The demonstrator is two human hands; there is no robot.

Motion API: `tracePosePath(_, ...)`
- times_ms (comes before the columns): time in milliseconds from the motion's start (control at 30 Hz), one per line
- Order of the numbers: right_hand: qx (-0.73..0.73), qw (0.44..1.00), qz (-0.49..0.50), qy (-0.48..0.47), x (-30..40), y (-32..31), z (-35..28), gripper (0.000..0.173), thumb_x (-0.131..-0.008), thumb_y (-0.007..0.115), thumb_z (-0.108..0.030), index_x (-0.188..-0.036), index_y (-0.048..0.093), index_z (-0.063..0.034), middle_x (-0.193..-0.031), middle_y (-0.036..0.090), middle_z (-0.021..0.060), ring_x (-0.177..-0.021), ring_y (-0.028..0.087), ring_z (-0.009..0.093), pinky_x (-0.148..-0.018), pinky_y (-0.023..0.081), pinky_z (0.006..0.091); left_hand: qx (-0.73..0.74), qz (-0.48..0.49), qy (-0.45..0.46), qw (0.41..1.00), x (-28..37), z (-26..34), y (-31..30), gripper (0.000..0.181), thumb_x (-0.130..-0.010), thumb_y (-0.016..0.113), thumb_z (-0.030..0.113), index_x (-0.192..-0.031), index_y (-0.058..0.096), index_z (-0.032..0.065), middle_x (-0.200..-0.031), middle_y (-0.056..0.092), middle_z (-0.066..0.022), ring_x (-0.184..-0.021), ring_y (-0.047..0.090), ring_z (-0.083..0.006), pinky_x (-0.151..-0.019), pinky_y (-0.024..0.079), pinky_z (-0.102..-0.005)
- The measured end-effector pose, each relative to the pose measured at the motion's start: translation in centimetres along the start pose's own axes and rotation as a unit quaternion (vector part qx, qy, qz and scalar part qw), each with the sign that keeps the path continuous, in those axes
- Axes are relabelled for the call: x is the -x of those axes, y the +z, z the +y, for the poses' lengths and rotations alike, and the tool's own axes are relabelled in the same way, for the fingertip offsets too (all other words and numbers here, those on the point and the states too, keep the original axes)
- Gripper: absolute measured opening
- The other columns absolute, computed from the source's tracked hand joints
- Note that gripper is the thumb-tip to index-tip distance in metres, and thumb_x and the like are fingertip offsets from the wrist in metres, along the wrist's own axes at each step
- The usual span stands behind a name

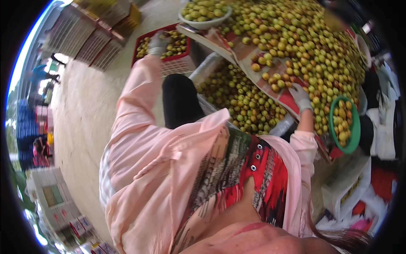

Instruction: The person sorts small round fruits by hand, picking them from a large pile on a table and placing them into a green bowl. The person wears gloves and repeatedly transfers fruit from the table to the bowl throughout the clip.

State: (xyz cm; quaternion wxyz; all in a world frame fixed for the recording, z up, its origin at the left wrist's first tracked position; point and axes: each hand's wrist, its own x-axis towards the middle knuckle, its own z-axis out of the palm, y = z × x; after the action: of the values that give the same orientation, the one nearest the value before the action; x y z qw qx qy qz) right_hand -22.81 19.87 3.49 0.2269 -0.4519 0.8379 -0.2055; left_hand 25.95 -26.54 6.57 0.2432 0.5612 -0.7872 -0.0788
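Observation:
Gloved in pale grey, my left hand [157, 43] reaches into a red-rimmed plastic crate [194, 60] of small round green-brown fruit; its fingers blur against the fruit, so its grip cannot be told. My right hand [299, 96], also gloved, rests at the red cardboard edge [289, 99] of the sorting table, its fingertips beside several loose fruits [279, 82]. A large heap of yellow-green fruit [304, 41] covers the table beyond. Between my hands, below the table edge, a plastic-lined container [209, 65] holds more fruit [247, 104].
A green bowl [355, 127] of fruit stands at the right, and a white bowl [206, 23] of fruit at the top. Stacked crates [95, 41] stand at the upper left. A white foam box [336, 197] is at the lower right. A distant person [39, 74] is at the far left.

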Motion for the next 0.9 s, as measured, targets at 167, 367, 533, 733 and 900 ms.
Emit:
tracePosePath(167,-0.094,0.994,0.054,-0.025,-4.7,1.6,19.9,0.039,-0.090,0.059,-0.026,-0.120,0.058,-0.0016,-0.121,0.061,0.0158,-0.112,0.057,0.026,-0.095,0.043,0.0346,0.098,-0.150,0.217,0.960,4.2,21.7,7.6,0.050,-0.081,0.065,0.029,-0.123,0.055,0.0047,-0.112,0.061,-0.0183,-0.101,0.058,-0.0312,-0.087,0.047,-0.0408)
tracePosePath(367,0.039,0.983,-0.020,0.180,-0.8,-1.2,8.7,0.045,-0.091,0.058,-0.032,-0.122,0.057,-0.0004,-0.124,0.059,0.0158,-0.116,0.055,0.030,-0.097,0.042,0.0349,0.206,-0.260,0.190,0.924,14.6,28.1,9.8,0.063,-0.079,0.065,0.029,-0.134,0.046,0.0059,-0.134,0.048,-0.0188,-0.124,0.045,-0.0353,-0.105,0.038,-0.0407)
tracePosePath(533,0.011,0.991,-0.025,0.130,-5.1,2.1,23.5,0.049,-0.090,0.058,-0.035,-0.124,0.056,-0.0003,-0.125,0.058,0.0179,-0.112,0.056,0.032,-0.097,0.043,0.0386,0.235,-0.289,0.223,0.901,11.2,29.6,13.5,0.061,-0.083,0.063,0.038,-0.136,0.047,0.0123,-0.134,0.049,-0.0158,-0.121,0.048,-0.0342,-0.103,0.039,-0.0431)
tracePosePath(733,-0.203,0.958,0.023,0.200,-0.1,1.3,10.9,0.075,-0.086,0.061,-0.043,-0.139,0.038,0.0038,-0.144,0.039,0.0203,-0.134,0.037,0.032,-0.108,0.032,0.0379,0.160,-0.271,0.357,0.880,7.9,27.1,18.8,0.039,-0.089,0.058,0.026,-0.124,0.055,0.0093,-0.119,0.058,-0.0138,-0.106,0.056,-0.0302,-0.095,0.042,-0.0397)
tracePosePath(900,-0.143,0.940,0.103,0.290,-0.9,0.3,6.2,0.058,-0.083,0.064,-0.044,-0.123,0.052,-0.0031,-0.099,0.064,0.0179,-0.062,0.064,0.026,-0.057,0.051,0.0414,0.441,-0.216,0.078,0.868,4.2,22.4,29.2,0.046,-0.092,0.059,0.023,-0.132,0.048,0.0038,-0.117,0.059,-0.0079,-0.098,0.059,-0.0170,-0.079,0.048,-0.0275)
